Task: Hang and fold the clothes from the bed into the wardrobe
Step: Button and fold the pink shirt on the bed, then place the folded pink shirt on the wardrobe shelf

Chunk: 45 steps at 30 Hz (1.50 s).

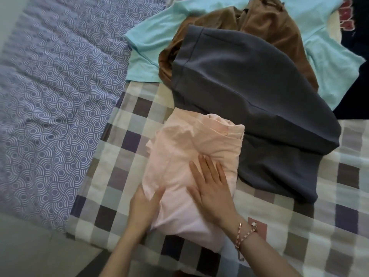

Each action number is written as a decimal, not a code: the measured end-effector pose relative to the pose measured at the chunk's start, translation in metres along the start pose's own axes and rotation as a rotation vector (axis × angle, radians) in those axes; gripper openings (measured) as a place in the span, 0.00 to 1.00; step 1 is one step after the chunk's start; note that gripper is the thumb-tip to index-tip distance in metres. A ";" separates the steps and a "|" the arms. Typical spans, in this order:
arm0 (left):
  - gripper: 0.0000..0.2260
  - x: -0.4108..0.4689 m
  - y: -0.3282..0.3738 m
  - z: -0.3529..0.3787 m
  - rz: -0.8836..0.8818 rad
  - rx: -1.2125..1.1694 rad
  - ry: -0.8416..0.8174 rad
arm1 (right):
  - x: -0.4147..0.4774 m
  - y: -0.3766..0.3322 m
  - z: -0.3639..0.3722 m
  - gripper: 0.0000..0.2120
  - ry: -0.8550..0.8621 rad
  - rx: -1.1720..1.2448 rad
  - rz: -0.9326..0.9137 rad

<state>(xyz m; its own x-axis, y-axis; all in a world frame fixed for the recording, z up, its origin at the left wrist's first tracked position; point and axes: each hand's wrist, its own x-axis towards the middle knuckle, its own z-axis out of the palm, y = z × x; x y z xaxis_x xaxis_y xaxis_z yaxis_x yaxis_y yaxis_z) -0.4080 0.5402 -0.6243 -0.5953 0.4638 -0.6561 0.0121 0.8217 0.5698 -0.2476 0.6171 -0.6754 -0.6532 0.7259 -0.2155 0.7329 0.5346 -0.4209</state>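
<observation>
A pale pink garment point(179, 148) lies folded into a bundle on the checked bedsheet point(119, 156), near me. My right hand point(211, 188) lies flat on top of it with straight fingers. My left hand point(144, 206) holds the bundle's left edge, thumb on top and fingers tucked under the cloth. Behind the bundle a dark grey garment point(249, 92) lies spread out, partly over a brown garment point(265, 23) and a light turquoise T-shirt point(155, 39).
A blue quilt point(56, 86) with a white arc pattern covers the bed's left side. At the far right a dark item with red lettering point(347, 19) shows at the frame's edge. The bed's corner and grey floor point(30, 252) are at lower left.
</observation>
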 end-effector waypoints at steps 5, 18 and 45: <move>0.11 0.006 -0.034 0.007 0.116 0.242 0.135 | 0.002 0.010 0.009 0.28 -0.080 -0.062 -0.132; 0.34 -0.072 -0.032 0.088 -0.548 -0.517 0.543 | 0.031 0.033 -0.061 0.15 0.096 1.063 0.772; 0.12 -0.240 0.035 0.043 -0.605 -1.431 0.098 | -0.052 0.026 -0.206 0.22 -0.543 1.746 0.860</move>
<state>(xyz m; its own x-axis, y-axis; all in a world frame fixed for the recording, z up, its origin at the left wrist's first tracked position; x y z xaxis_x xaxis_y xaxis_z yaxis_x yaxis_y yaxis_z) -0.2304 0.4719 -0.4682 -0.2770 0.1225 -0.9530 -0.9550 -0.1443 0.2591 -0.1549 0.6824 -0.4933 -0.5256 0.1554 -0.8364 0.1088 -0.9628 -0.2473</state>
